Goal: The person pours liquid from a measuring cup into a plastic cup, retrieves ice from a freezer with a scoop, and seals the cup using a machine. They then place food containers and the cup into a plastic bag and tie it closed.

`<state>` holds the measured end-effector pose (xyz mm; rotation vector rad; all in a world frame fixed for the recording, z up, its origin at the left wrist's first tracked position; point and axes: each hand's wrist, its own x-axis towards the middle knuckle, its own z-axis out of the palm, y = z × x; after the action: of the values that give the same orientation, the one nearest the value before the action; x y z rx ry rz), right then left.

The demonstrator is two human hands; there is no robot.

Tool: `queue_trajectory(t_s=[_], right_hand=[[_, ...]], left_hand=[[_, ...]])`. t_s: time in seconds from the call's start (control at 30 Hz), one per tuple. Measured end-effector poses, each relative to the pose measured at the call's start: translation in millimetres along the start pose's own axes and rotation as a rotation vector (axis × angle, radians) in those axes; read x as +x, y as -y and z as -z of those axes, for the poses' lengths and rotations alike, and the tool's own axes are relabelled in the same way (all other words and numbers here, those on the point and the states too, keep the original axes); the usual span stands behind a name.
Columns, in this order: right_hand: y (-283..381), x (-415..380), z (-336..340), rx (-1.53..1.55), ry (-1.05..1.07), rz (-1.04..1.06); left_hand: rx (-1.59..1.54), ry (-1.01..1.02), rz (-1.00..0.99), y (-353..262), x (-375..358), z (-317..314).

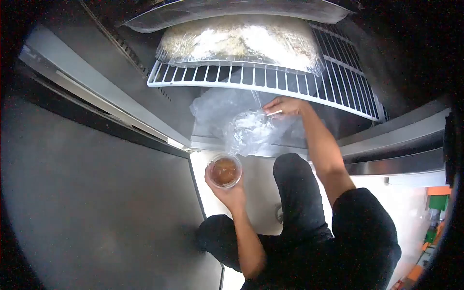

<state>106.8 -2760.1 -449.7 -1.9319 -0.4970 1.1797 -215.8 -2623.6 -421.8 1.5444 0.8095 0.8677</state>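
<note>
My left hand (231,195) is wrapped round a clear plastic cup (224,171) of brown liquid, held above the floor just outside the fridge. Inside the fridge, under the wire shelf, my right hand (288,106) pinches the edge of a clear plastic bag (251,128). The bag is crumpled and spreads across the fridge's bottom near the front edge. What it contains, if anything, I cannot make out through the shine.
A plastic-wrapped tray of pale food (239,43) rests on the white wire shelf (261,87) above my right hand. Higher up is a metal tray (237,12). The grey fridge door (96,193) stands open at left. Coloured items (437,203) show far right.
</note>
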Motion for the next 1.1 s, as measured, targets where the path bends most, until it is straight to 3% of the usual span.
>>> queue_trajectory(t_s=[0.1, 0.2, 0.23, 0.27, 0.33, 0.4, 0.47, 0.5, 0.6, 0.8, 0.87, 1.0, 1.03, 1.1], right_hand=[[23, 13, 19, -0.123, 0.032, -0.194], [47, -3, 38, -0.095, 0.090, -0.201], [10, 7, 44, -0.028, 0.288, 0.723], [-18, 19, 58, -0.022, 0.291, 0.718], [8, 0, 58, 0.361, 0.184, -0.028], [14, -29, 36, 0.535, 0.165, 0.045], [30, -48, 12, 0.239, -0.294, -0.022], [27, -53, 6, 0.165, -0.378, -0.054], [43, -97, -18, 0.253, -0.475, -0.076], [44, -161, -38, 0.165, -0.272, -0.088], [69, -173, -58, -0.065, -0.176, -0.126], [70, -159, -91, -0.529, -0.025, 0.251], [102, -173, -104, -0.618, -0.047, 0.146], [112, -184, -123, -0.803, -0.184, 0.188]], left_hand=[[-0.018, -0.025, 0.007, 3, 2, 9], [0.050, -0.048, 0.025, 0, 4, 12], [0.052, -0.057, 0.026, -1, 4, 11], [0.055, -0.066, 0.030, -1, 4, 12], [0.052, -0.057, 0.035, -2, 7, 8], [0.051, -0.046, 0.040, 2, 7, 5], [0.042, -0.007, 0.005, 9, 5, 1], [0.045, -0.007, 0.008, 11, 4, -1], [-0.049, 0.019, 0.056, 13, 2, -9], [-0.118, 0.100, 0.048, 15, -8, -25], [-0.065, 0.131, 0.005, 16, -11, -30], [0.118, 0.194, -0.093, 15, -11, -30], [0.108, 0.201, -0.067, 16, -13, -30], [0.100, 0.205, -0.032, 23, -14, -30]])
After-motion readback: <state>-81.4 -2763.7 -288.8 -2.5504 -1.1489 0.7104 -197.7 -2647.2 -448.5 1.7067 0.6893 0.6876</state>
